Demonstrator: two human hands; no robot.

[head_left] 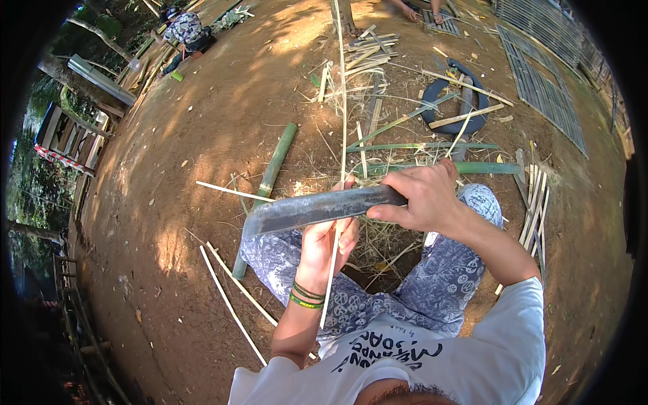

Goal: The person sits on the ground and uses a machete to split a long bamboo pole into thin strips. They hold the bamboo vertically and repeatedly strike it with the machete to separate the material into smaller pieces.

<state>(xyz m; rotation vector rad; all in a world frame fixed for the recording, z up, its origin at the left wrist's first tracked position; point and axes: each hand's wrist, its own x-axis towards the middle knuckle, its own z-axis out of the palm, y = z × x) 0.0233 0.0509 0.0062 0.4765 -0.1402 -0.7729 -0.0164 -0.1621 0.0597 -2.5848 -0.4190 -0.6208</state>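
My right hand (pixel 422 197) is wrapped round the handle end of a machete (pixel 317 208), whose broad dark blade points left above my lap. Below the blade, my left hand (pixel 329 244) closes on a long, thin bamboo strip (pixel 343 115). The strip runs from near my belly far up past the top of the view. The blade crosses over the strip and hides part of the left hand's fingers. Whether the edge touches the strip, I cannot tell. Thin shavings (pixel 388 246) lie on the ground between my knees.
A green bamboo pole (pixel 278 158) lies left of my knee, with loose strips (pixel 233 305) nearby. Ahead are a black rubber ring (pixel 479 115) and a heap of split bamboo (pixel 371 54). Slatted panels (pixel 540 81) lie far right. Other people (pixel 189 30) sit at the far side.
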